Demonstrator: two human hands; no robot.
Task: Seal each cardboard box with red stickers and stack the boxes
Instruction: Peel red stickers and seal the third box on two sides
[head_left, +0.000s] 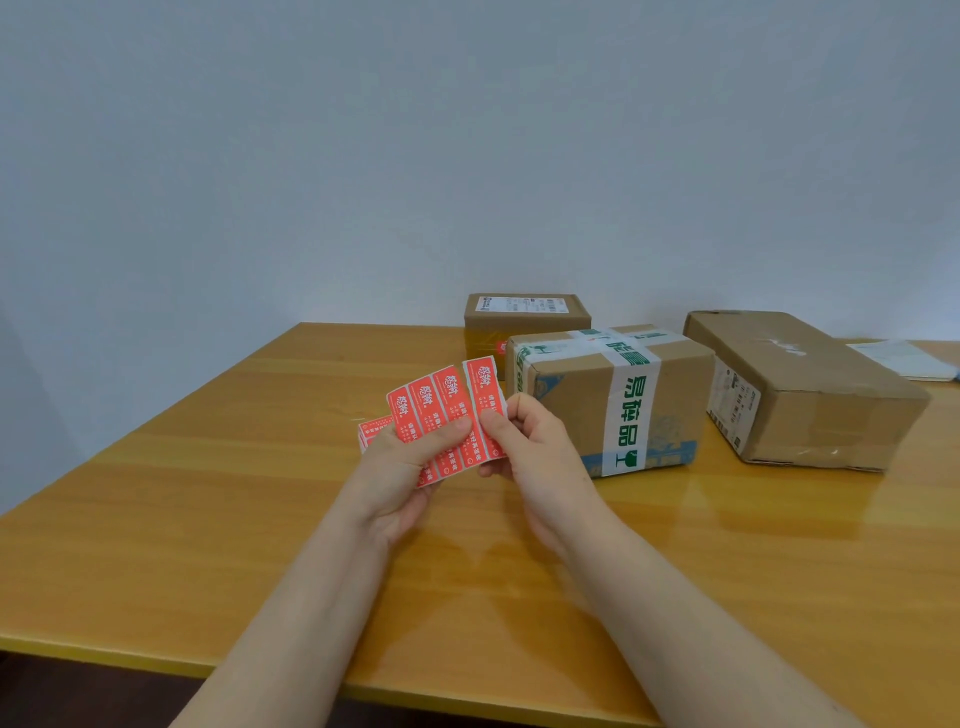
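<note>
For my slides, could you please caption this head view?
The left hand and right hand hold a red sticker strip above a table with three cardboard boxes.

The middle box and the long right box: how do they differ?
The middle box is wrapped crosswise in white tape with green characters; the long box carries only plain, clear-looking tape. The middle box is blockier and stands taller; the long box is lower and longer. The middle box has blue print along its base; the long box has a white label on its side. Both are closed brown cardboard on the table.
</note>
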